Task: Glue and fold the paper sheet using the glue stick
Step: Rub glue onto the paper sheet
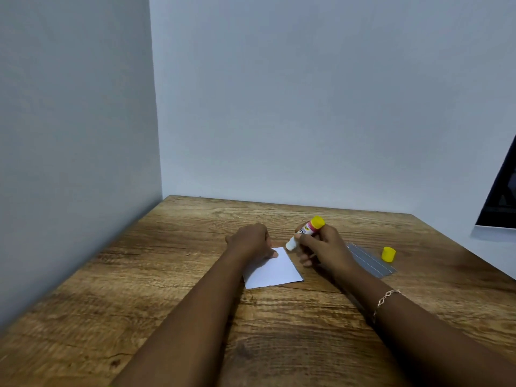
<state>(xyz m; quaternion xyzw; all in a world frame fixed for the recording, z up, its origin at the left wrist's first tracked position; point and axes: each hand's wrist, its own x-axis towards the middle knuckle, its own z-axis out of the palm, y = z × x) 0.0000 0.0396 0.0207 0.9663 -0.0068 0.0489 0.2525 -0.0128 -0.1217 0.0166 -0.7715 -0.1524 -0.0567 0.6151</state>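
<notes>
A small white paper sheet lies flat on the wooden table. My left hand rests on its far left corner, fingertips pressing the paper down. My right hand grips an uncapped glue stick, which has a yellow base and a white tip. The stick is tilted, with its tip pointing down-left at the sheet's far right corner; whether the tip touches the paper is unclear. The yellow cap stands on the table to the right.
A grey lined sheet lies on the table behind my right hand, next to the cap. White walls close off the table's left and far sides. A dark screen leans at the right edge.
</notes>
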